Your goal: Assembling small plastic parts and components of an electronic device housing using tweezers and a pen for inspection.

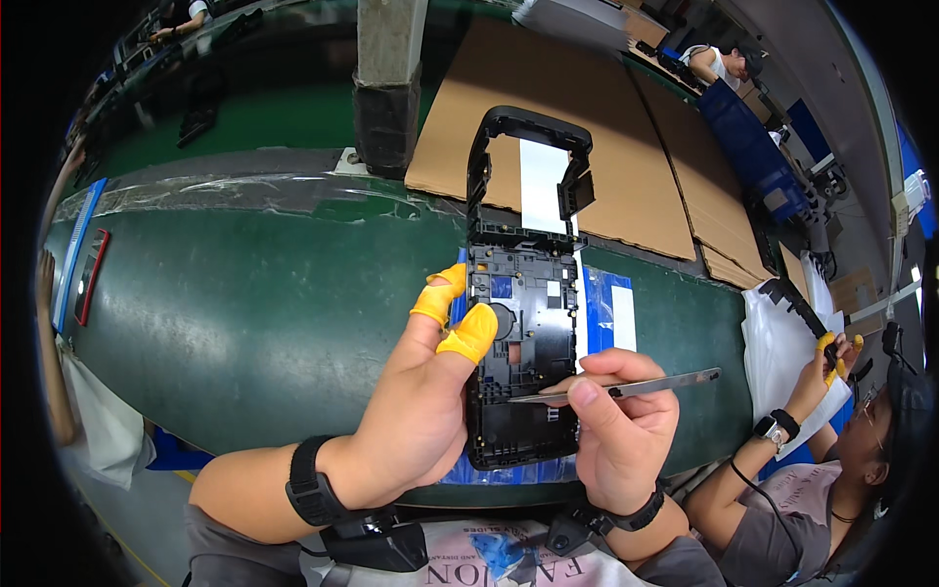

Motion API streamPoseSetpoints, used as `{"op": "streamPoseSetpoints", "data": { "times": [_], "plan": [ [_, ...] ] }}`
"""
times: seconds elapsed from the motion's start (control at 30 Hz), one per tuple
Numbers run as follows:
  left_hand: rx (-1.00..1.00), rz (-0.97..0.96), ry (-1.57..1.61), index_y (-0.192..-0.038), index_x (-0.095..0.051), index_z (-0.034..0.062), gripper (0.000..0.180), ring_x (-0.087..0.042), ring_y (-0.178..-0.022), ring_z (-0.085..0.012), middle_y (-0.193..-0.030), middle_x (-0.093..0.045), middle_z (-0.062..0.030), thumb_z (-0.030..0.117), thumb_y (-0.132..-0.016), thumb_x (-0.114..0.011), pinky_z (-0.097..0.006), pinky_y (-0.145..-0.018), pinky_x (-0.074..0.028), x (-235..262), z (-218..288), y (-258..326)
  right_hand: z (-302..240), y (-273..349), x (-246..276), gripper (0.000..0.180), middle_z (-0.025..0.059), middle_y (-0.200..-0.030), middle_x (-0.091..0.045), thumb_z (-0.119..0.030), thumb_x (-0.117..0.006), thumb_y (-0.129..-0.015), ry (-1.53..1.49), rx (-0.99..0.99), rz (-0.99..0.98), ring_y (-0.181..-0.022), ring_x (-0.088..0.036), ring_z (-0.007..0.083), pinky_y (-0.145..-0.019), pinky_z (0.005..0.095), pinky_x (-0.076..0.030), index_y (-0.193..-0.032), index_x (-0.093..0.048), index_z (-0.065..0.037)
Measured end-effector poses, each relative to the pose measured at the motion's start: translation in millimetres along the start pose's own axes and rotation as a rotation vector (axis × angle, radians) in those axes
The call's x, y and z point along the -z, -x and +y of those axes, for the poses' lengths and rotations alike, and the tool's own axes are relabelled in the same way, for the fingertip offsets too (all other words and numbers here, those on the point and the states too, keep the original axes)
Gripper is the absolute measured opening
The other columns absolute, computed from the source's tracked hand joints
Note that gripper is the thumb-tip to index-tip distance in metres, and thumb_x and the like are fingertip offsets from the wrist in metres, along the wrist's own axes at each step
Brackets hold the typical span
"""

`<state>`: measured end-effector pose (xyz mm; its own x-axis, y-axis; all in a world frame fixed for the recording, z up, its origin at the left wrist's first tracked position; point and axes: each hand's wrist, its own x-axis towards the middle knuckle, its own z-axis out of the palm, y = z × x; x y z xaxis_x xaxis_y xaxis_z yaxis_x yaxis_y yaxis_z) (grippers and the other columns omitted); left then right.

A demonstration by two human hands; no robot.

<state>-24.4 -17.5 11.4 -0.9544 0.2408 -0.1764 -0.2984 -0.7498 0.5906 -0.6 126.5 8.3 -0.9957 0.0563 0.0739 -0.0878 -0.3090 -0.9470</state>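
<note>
A black plastic device housing (528,338) with an open frame at its far end stands tilted in front of me. My left hand (416,406), with yellow finger cots on thumb and forefinger, is closed on the housing's left edge. In my right hand (626,421) a pair of metal tweezers (665,383) is pinched between thumb and fingers. The tweezers' tip points left and lies over the lower part of the housing; whether it touches, I cannot tell. Under the housing lies a blue pad covered in clear plastic (602,313).
Large cardboard sheets (597,137) lie across the far side of the green table (245,303). A grey post (388,88) rises behind it. A blue strip (80,249) and a red-edged piece (93,277) lie at left. At right, a co-worker's gloved-tip hands (831,362) hold a black part.
</note>
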Motion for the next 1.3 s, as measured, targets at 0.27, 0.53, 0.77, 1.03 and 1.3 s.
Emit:
{"op": "streamPoseSetpoints", "data": {
  "times": [0.27,0.53,0.77,1.03,1.3],
  "plan": [
    [0.036,0.001,0.039,-0.126,-0.023,0.0145,0.05,-0.049,-0.095,-0.0182,-0.11,-0.044,-0.0082,0.006,-0.082,-0.045,-0.031,-0.079,-0.043,1.5,-0.1,3.8,1.7,1.7,1.3,0.021,0.0097,-0.077,-0.059,0.006,-0.058,-0.072,0.001,0.025,0.003,-0.069,-0.057,0.0121,-0.064,0.0209,-0.045,-0.093,-0.052,0.005],
    [-0.19,-0.102,-0.184,-0.132,-0.01,0.0145,0.086,-0.045,-0.099,-0.0182,-0.115,-0.039,-0.0099,-0.016,-0.058,-0.042,-0.027,-0.077,-0.041,6.5,8.5,5.3,-10.0,6.7,18.3,0.023,0.0126,-0.075,-0.059,0.005,-0.055,-0.073,-0.154,0.108,0.115,-0.065,-0.055,0.0115,-0.059,0.02,-0.043,-0.095,-0.049,0.005],
    [-0.401,-0.116,-0.106,-0.125,-0.028,0.0046,0.043,-0.045,-0.105,-0.0209,-0.117,-0.044,-0.0077,0.019,-0.086,-0.037,-0.034,-0.09,-0.037,14.2,29.2,-12.1,19.5,11.8,31.0,0.02,0.0054,-0.076,-0.057,0.004,-0.057,-0.073,0.199,-0.058,0.162,-0.059,-0.051,0.0043,-0.049,0.0142,-0.039,-0.092,-0.052,0.003],
    [-0.385,-0.094,-0.078,-0.116,-0.037,0.0072,0.032,-0.048,-0.099,-0.0174,-0.11,-0.047,-0.0054,0.023,-0.088,-0.036,-0.033,-0.084,-0.041,11.6,22.9,-11.7,20.9,15.6,34.4,0.016,0.0059,-0.076,-0.057,0.004,-0.055,-0.074,0.213,-0.05,0.152,-0.06,-0.053,0.0052,-0.048,0.0149,-0.041,-0.09,-0.053,0.003],
    [-0.337,0.041,-0.152,-0.123,-0.032,0.0064,0.039,-0.044,-0.106,-0.018,-0.117,-0.043,-0.0058,0.025,-0.089,-0.032,-0.032,-0.09,-0.037,10.3,15.8,-14.6,22.2,11.9,34.2,0.017,0.0061,-0.074,-0.058,0.003,-0.056,-0.074,0.227,-0.09,0.136,-0.058,-0.052,0.0048,-0.047,0.0145,-0.039,-0.091,-0.053,0.003]
  ]
}}
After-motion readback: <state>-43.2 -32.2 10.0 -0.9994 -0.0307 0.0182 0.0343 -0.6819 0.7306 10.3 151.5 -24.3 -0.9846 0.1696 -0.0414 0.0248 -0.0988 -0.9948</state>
